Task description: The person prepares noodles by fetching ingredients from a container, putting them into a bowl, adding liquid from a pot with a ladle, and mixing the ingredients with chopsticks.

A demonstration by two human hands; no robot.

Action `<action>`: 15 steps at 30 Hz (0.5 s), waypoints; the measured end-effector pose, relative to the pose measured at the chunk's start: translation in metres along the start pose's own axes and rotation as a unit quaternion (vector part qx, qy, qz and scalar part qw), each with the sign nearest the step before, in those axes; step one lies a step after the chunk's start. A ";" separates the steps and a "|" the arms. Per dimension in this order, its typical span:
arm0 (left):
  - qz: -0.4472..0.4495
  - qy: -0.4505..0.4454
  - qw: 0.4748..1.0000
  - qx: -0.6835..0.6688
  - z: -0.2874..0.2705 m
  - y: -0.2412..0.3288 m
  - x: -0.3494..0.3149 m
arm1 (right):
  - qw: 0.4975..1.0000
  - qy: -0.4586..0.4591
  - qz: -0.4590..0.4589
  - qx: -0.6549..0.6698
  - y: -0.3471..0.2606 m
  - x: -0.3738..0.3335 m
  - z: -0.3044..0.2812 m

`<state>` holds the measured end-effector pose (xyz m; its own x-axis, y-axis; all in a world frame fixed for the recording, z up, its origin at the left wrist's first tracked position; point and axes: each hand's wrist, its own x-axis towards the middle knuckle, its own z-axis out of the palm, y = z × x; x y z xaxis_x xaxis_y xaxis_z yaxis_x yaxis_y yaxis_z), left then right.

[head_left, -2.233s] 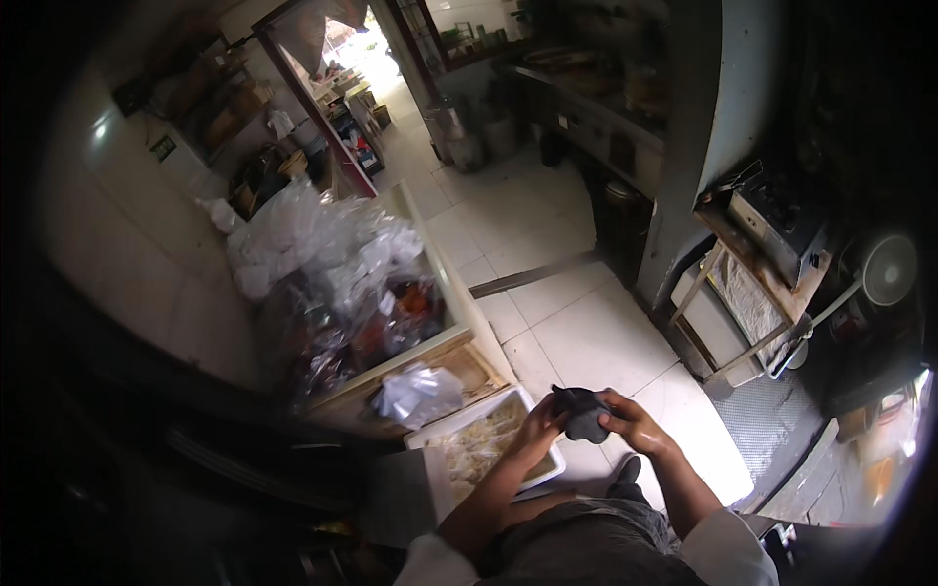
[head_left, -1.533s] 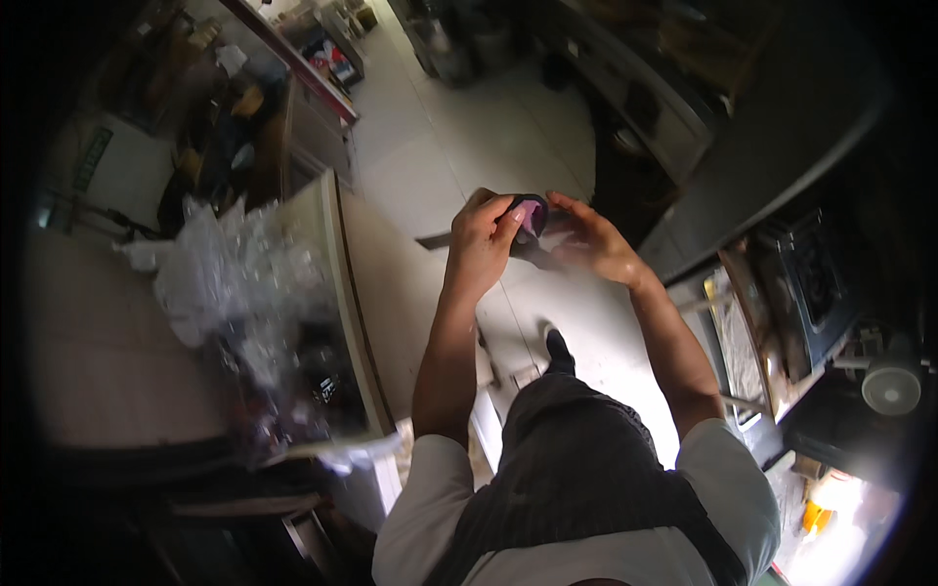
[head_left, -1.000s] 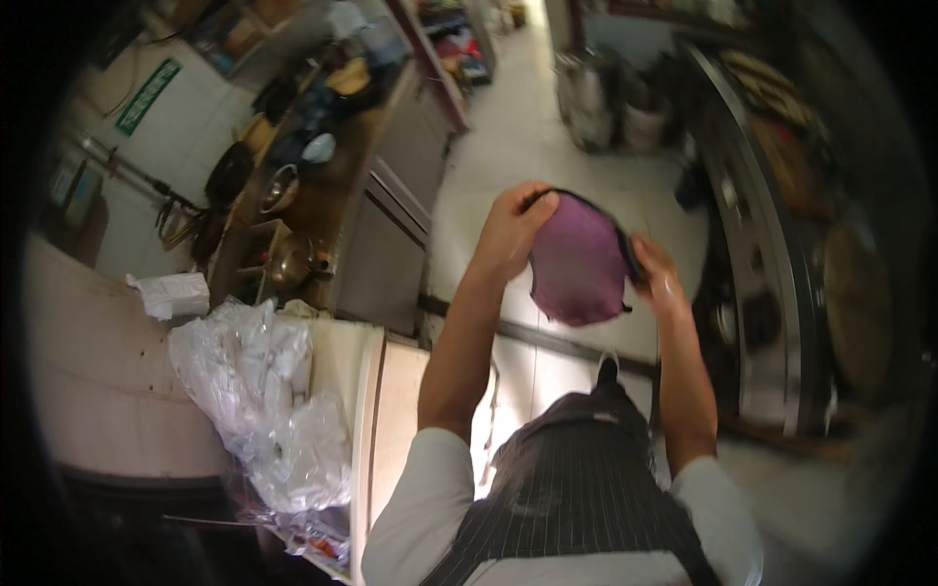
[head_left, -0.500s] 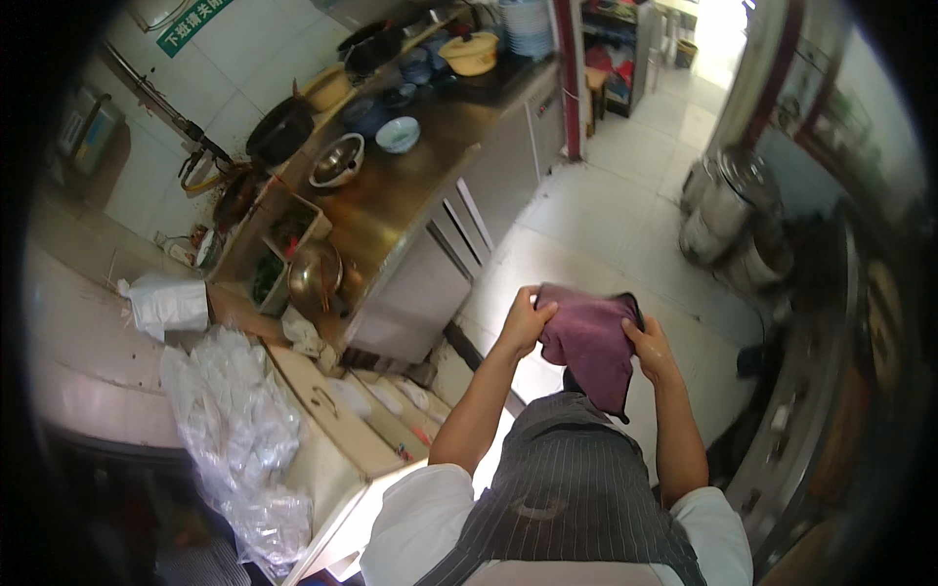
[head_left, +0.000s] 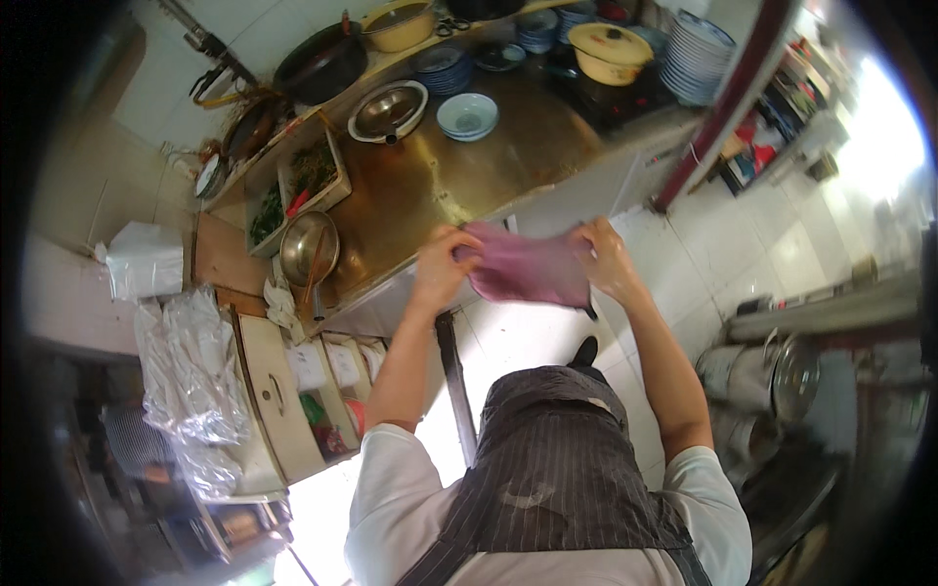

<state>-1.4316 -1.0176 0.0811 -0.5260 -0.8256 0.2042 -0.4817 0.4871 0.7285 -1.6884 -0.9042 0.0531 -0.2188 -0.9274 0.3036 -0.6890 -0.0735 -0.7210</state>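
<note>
A purple cloth (head_left: 528, 264) with a dark edge is stretched between my two hands in front of the counter's front edge. My left hand (head_left: 447, 262) pinches its left end, and my right hand (head_left: 604, 258) grips the upper right corner. Motion blurs the cloth and the fingers a little. Just beyond the cloth lies the metal counter top (head_left: 410, 205). On it stand light blue bowls (head_left: 467, 117), a metal bowl in a white-rimmed dish (head_left: 389, 109), and a steel ladle or pan (head_left: 310, 249) with chopsticks across it.
Greens fill a divided tray (head_left: 337, 186) at the counter's left. A yellow lidded pot (head_left: 611, 54) and stacked plates (head_left: 698, 59) stand at the far right of the counter. Plastic bags (head_left: 191, 381) hang over drawers at left. Large metal pots (head_left: 787, 376) stand at right.
My view and body have turned toward the counter, which now lies ahead. The cloth has gone from hanging folded to spread wider and flatter, with both hands still holding it.
</note>
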 end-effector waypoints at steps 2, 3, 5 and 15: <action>0.028 0.151 0.988 0.034 -0.024 0.006 0.019 | 0.996 0.029 -0.076 0.037 -0.007 0.071 0.006; 0.004 0.188 0.981 0.042 -0.033 0.008 0.024 | 0.992 0.006 -0.101 0.071 -0.008 0.104 0.016; -0.044 0.245 0.967 0.048 -0.037 0.010 0.036 | 0.982 -0.039 -0.130 0.129 0.000 0.151 0.032; -0.337 0.117 0.884 0.302 0.043 -0.236 0.092 | 0.987 -0.157 -0.009 0.023 0.190 0.140 0.082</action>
<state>-1.3964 -1.1960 -0.1004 0.1493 -0.9880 0.0383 -0.9538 -0.1337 0.2692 -1.7937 -1.0776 -0.0925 0.0235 -0.9933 0.1136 -0.6579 -0.1009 -0.7463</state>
